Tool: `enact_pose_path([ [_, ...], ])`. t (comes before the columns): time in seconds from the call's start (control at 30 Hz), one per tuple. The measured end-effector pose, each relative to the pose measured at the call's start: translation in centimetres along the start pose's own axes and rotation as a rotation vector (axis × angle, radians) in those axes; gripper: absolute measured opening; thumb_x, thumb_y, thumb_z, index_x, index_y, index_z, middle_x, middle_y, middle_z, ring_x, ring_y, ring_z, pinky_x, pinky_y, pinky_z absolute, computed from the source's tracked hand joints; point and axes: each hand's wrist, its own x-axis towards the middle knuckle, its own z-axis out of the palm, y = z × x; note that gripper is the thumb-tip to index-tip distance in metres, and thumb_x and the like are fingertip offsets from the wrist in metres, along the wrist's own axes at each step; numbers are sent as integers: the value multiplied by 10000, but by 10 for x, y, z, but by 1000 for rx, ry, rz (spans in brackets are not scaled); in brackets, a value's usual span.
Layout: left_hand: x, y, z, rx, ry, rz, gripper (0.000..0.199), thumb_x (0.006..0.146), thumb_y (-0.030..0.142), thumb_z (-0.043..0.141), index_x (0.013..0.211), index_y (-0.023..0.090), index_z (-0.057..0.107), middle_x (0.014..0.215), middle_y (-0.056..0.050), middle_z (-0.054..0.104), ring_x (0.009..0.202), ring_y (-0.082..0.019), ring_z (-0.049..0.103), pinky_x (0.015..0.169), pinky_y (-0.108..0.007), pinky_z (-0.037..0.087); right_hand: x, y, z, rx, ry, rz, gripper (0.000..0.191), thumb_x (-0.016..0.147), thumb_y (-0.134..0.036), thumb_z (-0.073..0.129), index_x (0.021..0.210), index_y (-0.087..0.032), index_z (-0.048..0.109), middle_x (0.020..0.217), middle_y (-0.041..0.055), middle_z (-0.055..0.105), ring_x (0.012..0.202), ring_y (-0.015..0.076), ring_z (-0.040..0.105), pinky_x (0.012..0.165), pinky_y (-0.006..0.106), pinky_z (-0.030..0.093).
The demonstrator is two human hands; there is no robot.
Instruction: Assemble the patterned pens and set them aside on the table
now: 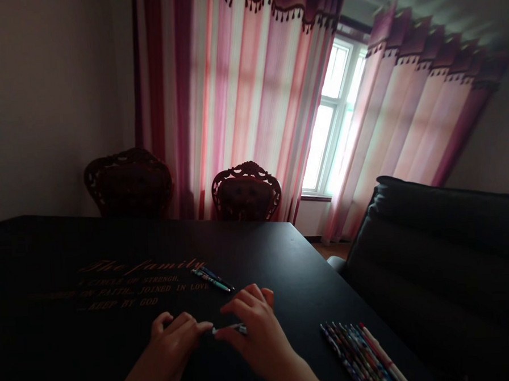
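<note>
Head view: left hand (pixel 173 345), right hand (pixel 257 327) touching pen (pixel 230 329)

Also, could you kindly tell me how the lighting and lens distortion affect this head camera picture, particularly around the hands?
In the head view, the window is blown out and backlights the room, the black table falls into shadow, the left hand and right hand look dim, and wide-angle distortion slants the curtain at the frame's right.
</note>
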Motion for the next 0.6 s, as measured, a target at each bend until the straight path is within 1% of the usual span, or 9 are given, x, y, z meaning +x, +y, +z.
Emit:
enact_pose_path([
  [0.07, 0, -3, 3, -51, 35, -89, 449, 905, 99, 456, 1292, 327, 461, 985, 50, 687, 891, -122, 644, 897, -314, 295, 3, 8, -6, 0, 70, 95, 125, 882, -352, 664, 983, -279, 662, 990, -11, 683, 988, 201, 545, 889, 348, 295],
  [0.13, -1, -7, 7, -113, 80, -191, 317, 946, 194, 458, 1241, 308, 479, 940, 50, 688, 828, -130, 641, 906, -337, 308, 5, 21, -9, -34, 75, 197, 90, 920, -303, 598, 900, -243, 663, 923, 5, 682, 932, 196, 562, 844, 329, 328],
  [0.2, -2, -11, 12, -168, 129, -292, 219, 965, 290, 458, 1181, 293, 492, 880, 52, 688, 797, -146, 633, 911, -363, 315, 4, 33, -7, -93, -25, 270, 113, 880, -285, 634, 792, -219, 658, 840, 14, 675, 877, 201, 577, 786, 312, 352],
  [0.27, -3, -14, 16, -208, 143, -352, 188, 965, 333, 461, 1147, 293, 491, 854, 57, 687, 802, -161, 631, 912, -383, 314, 0, 43, -1, -149, -172, 312, 126, 778, -310, 737, 765, -209, 662, 818, 24, 673, 850, 218, 591, 726, 300, 361],
  [0.3, -3, -14, 17, -220, 144, -366, 188, 963, 342, 463, 1144, 295, 486, 856, 56, 688, 810, -165, 630, 917, -392, 311, -1, 46, 2, -169, -230, 322, 174, 721, -324, 783, 782, -208, 668, 842, 32, 678, 856, 229, 597, 709, 298, 363],
  [0.37, -4, -14, 17, -221, 146, -372, 198, 961, 353, 469, 1150, 294, 482, 855, 53, 686, 810, -169, 622, 928, -404, 308, -4, 49, 8, -186, -297, 323, 252, 654, -304, 827, 831, -209, 676, 907, 44, 684, 886, 242, 606, 705, 295, 369],
  [0.43, -4, -12, 15, -198, 149, -359, 205, 956, 364, 480, 1147, 289, 493, 874, 42, 685, 823, -175, 612, 934, -406, 316, -6, 50, 12, -171, -321, 302, 219, 665, -220, 805, 840, -208, 674, 938, 42, 684, 891, 229, 612, 718, 288, 374],
  [0.5, -4, -11, 13, -177, 118, -330, 215, 949, 368, 497, 1149, 289, 505, 906, 34, 684, 847, -177, 609, 927, -392, 333, -6, 50, 13, -133, -310, 283, 152, 696, -145, 755, 805, -202, 666, 915, 34, 685, 868, 209, 614, 727, 281, 376],
  [0.6, -3, -10, 10, -155, 63, -295, 220, 949, 346, 503, 1163, 293, 514, 957, 33, 680, 871, -171, 614, 909, -370, 344, -2, 49, 12, 2, -195, 278, 66, 771, -152, 677, 811, -196, 648, 846, 22, 679, 796, 183, 602, 693, 271, 382],
])
